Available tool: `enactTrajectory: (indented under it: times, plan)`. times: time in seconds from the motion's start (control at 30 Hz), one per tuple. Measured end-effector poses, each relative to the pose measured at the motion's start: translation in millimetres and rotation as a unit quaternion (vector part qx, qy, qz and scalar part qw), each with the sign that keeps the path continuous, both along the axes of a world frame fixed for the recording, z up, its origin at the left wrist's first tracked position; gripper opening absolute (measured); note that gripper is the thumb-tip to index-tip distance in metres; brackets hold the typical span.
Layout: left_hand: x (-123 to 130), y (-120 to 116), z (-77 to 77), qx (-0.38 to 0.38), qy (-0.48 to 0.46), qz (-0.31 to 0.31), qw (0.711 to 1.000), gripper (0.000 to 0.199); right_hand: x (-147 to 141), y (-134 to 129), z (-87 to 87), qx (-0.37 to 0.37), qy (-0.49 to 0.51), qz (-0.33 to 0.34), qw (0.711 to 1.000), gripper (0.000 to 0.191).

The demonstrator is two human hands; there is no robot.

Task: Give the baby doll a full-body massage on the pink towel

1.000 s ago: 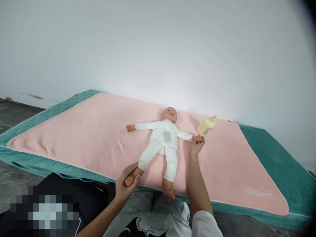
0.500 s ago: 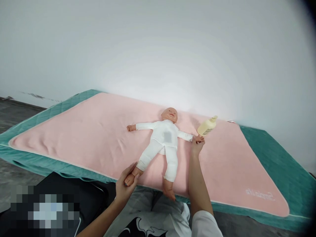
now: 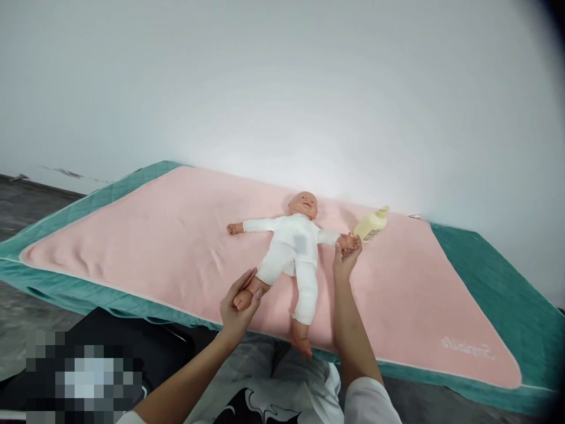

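A baby doll (image 3: 282,250) with a white cloth body lies on its back on the pink mat (image 3: 145,229), head toward the wall and feet toward me. My left hand (image 3: 239,303) is closed round the doll's leg on the left, just above the foot, with the leg bent a little. My right hand (image 3: 347,259) grips the doll's hand on the right, its arm bent slightly inward. The other arm is stretched out on the mat, and the other leg hangs its foot at the mat's front edge. A pale yellow pump bottle (image 3: 371,225) lies tilted just beyond my right hand.
The mat covers a green quilted bed (image 3: 489,282) set against a white wall (image 3: 282,88). A black chair or case (image 3: 163,359) stands at the front left below the bed's edge, with a blurred patch over it.
My left hand has pushed the doll's foot up and to the right, bending the leg. My right hand has drawn the doll's hand slightly up and inward.
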State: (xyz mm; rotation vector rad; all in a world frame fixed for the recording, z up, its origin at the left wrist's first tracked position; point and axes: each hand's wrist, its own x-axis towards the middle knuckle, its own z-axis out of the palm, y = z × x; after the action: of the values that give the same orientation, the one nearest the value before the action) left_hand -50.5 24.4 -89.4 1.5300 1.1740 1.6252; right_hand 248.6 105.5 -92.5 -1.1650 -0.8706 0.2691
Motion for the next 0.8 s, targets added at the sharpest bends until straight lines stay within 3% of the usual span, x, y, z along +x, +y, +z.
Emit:
enactTrajectory:
  times: [0.17,0.33,0.63,0.8]
  plan:
    - [22.0,18.7,18.4,0.033,0.000,-0.004,0.999,0.042,-2.8,0.3,-8.5,-0.010,-0.115,0.028,0.993,0.054]
    - [41.2,32.2,32.7,0.006,0.002,-0.006,1.000,0.042,-9.5,2.5,-10.7,0.032,-0.284,0.035,0.958,0.036]
    - [64.7,51.3,51.8,0.002,0.024,-0.006,1.000,0.039,-10.0,4.8,-13.1,0.090,-0.461,0.024,0.882,0.036]
    - [66.5,52.5,50.2,-0.001,0.032,-0.009,0.999,0.039,-9.7,5.6,-14.2,0.072,-0.478,0.028,0.875,0.030]
